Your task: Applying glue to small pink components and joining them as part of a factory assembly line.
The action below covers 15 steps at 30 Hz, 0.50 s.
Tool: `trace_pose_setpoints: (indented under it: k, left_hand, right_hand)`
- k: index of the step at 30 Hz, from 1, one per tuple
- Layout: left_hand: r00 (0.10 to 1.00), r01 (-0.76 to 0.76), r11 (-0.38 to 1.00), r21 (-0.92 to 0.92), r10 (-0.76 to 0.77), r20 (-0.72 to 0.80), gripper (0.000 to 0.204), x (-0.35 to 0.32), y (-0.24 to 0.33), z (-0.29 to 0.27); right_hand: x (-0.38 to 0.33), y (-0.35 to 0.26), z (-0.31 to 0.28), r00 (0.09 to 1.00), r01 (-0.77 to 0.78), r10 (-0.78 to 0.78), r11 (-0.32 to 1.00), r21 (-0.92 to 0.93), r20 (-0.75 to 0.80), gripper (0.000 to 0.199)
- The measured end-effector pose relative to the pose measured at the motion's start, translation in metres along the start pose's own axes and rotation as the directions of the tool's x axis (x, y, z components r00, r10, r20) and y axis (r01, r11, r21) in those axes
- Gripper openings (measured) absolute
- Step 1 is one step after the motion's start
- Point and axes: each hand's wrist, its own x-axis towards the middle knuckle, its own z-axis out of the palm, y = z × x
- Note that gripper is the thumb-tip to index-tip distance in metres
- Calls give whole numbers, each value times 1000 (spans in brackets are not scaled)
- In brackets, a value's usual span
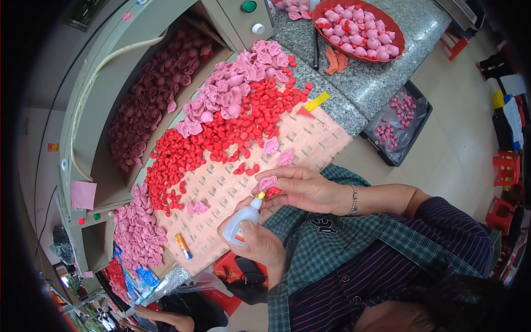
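My left hand (259,248) is wrapped round a small white squeeze glue bottle (237,231) with a yellow tip. The tip points up at a pink ruffled piece (267,183), which my right hand (307,190) pinches by its edge. A red bean-shaped piece (272,191) also sits at the right fingertips, right by the nozzle. Whether the tip touches either piece, I cannot tell. Just beyond my hands, two loose pink pieces (285,157) lie on the pale pink slotted mat (221,191).
Heaps of red pieces (182,152) and pink pieces (213,94) cover the mat's far side, before a machine opening (149,105). A red bowl (399,34) of pink-and-red pieces stands on the granite counter. A glue stick (183,247) lies near the left edge; a black crate (425,113) is at right.
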Motion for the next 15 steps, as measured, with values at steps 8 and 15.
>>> trace_pose_setpoints:
  k: [8,15]
  left_hand:
    - [1000,-13,1000,2,13,-9,44,0,-1,2]
    - [1000,10,1000,8,-10,-5,45,1,-1,0]
  right_hand:
    - [-1,0,1,1000,5,-5,1000,0,-8,40]
    - [-1,2,-2,1000,-2,2,999,-40,7,41]
